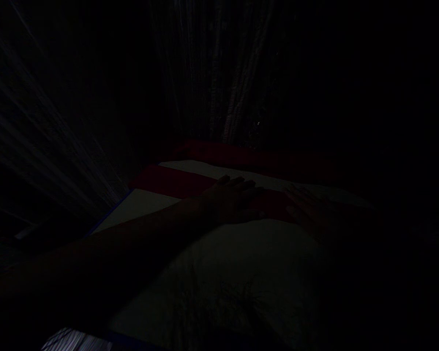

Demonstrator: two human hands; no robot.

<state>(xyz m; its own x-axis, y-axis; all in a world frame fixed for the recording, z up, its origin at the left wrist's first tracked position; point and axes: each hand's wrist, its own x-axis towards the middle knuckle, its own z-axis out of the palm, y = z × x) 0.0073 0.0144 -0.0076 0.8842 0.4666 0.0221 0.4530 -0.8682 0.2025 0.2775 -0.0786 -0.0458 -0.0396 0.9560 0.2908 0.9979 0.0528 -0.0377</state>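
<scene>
One left hand (227,201), right hand (310,208) near, striped cloth (252,248) beneath

A striped cloth (237,251) lay spread out in the gloom.
I saw a red band (171,180) run under the left hand (230,201), pale bands beyond and nearer than it, and blue edging (113,207) to its left.

We can't name the place for sure, too dark; we'd tag a home-like room: curtain-like folds (54,112) hanging, red-and-pale cloth (234,246) spread out.
</scene>
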